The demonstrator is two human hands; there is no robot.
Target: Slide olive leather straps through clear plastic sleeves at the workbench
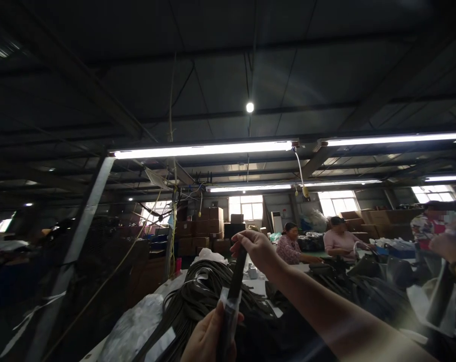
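A flat, dark, ribbon-like strap [237, 275] stood nearly upright between the two hands, above the near edge of the work, and its lower part appeared to run into a narrow clear plastic sleeve [231, 303]. From my remote view, the fingers of the right hand [252, 246] were closed in a pinch on the strap's top end, which I judged held it taut and in line with the sleeve. The left hand [208, 333], lower down, had its fingers wrapped around the sleeve, thumb along the near side, probably so that the thin film could not slip or crumple. Just behind lay a thick looped bundle of similar dark straps [194, 296], within easy reach, I reckoned, as a supply. To its left, a crumpled heap of clear plastic film [135, 324] sat conveniently near the left hand. Farther off I saw the pale tabletop [257, 286], with more dark pieces [364, 274] piled to the right. Beyond it sat a co-worker in a patterned top [288, 250] and another in a pink top [337, 241], while a long white fluorescent tube [205, 149] hung overhead, presumably to light the handwork.
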